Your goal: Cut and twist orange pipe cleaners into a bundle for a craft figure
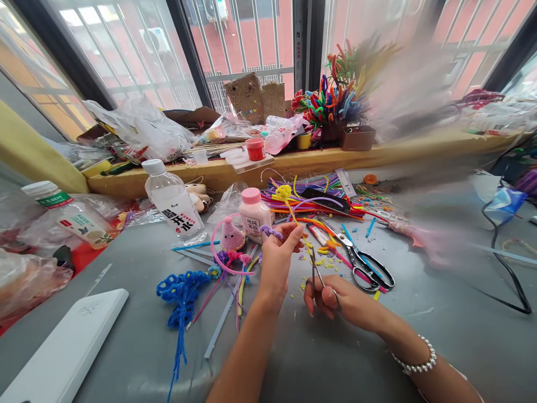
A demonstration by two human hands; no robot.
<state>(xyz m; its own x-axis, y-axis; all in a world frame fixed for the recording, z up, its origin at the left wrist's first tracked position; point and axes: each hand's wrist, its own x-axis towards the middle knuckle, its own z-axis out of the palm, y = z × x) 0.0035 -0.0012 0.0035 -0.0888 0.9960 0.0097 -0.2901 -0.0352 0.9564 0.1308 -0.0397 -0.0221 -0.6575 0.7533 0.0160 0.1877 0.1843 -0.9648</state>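
Between the fingers of my left hand is a yellow pipe cleaner flower, its head standing above the fingertips and its stem running down past them. A purple fuzzy ring sits around one finger of that hand. My right hand has its fingers in the loops of small scissors, blades pointing up beside the yellow stem. Whether the blades touch the stem I cannot tell. Yellow fuzz clippings lie scattered beyond the scissors. Larger black-handled scissors rest on the table to the right.
Colourful pipe cleaners are heaped at the back. A pink-capped bottle, a water bottle, a pink crocheted figure and blue knotted yarn stand or lie left. A white power bank is near front left. A pink-and-grey smear blurs the right side.
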